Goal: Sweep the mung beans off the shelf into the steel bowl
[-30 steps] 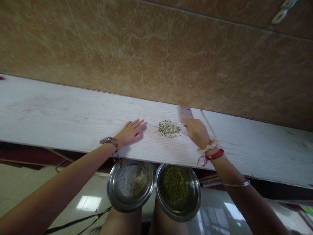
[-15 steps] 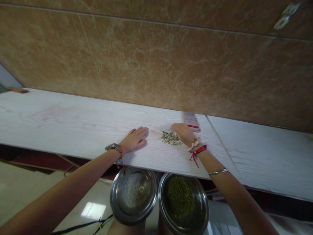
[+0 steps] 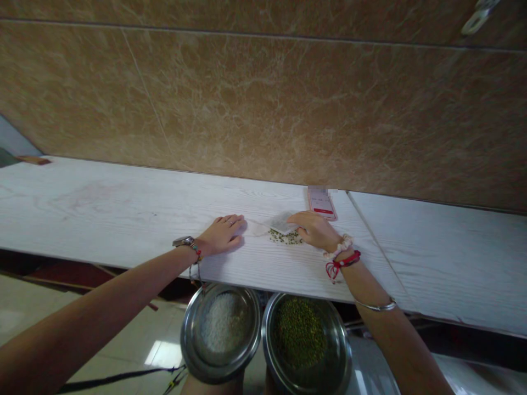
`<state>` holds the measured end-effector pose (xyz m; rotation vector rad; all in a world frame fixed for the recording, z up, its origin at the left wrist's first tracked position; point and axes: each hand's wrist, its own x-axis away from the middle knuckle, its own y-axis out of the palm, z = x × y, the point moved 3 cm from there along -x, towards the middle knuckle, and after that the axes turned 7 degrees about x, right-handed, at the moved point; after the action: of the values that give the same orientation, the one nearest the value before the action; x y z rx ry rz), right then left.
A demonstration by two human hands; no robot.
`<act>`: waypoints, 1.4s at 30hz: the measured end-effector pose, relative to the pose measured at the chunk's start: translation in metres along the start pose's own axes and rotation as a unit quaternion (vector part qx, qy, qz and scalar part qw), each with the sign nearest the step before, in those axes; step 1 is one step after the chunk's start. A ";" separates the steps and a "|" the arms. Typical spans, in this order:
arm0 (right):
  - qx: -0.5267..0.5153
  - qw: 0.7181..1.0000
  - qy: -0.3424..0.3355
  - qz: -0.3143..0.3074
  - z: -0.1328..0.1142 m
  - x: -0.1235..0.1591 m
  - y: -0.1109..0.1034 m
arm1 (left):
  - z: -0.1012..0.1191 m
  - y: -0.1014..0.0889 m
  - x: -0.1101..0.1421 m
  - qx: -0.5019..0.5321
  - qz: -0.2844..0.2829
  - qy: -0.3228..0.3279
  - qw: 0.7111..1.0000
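Note:
My left hand (image 3: 221, 235) lies palm down on the white wood-grain tabletop (image 3: 123, 211), fingers stretched out, its fingertips at the left edge of a thin whitish sheet. My right hand (image 3: 318, 229) pinches a raised flap of that thin sheet (image 3: 281, 221), which looks like tissue or a small cloth. Under and in front of the flap are scattered small green beans (image 3: 282, 238), partly covered by the flap and by my right fingers.
Below the table's front edge are two steel bowls: the left bowl (image 3: 187, 351) contains white grains, the right bowl (image 3: 343, 343) green beans. A phone (image 3: 321, 202) lies behind my right hand. A brown tiled wall (image 3: 247, 109) rises along the back edge.
My right hand has drawn the flap toward me and slightly right, so it now covers more of the beans. My left hand stays flat on the table. The view has shifted slightly.

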<state>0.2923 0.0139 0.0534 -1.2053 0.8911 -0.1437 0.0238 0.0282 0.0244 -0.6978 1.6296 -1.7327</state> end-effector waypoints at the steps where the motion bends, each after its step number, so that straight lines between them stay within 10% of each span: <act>1: -0.003 1.000 0.005 -0.001 0.000 0.000 0.000 | -0.002 -0.003 -0.003 -0.004 -0.001 0.004 1.000; 12: -0.004 0.999 0.019 -0.026 0.003 0.001 -0.003 | -0.013 0.006 -0.045 0.020 0.031 0.027 0.999; 42: 0.104 0.989 -0.108 -0.012 -0.073 0.083 -0.060 | -0.008 0.012 -0.044 0.026 0.065 0.040 0.997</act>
<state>0.3199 -0.1091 0.0555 -1.0161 0.6561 -0.1198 0.0471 0.0669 0.0138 -0.4923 1.6404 -1.7204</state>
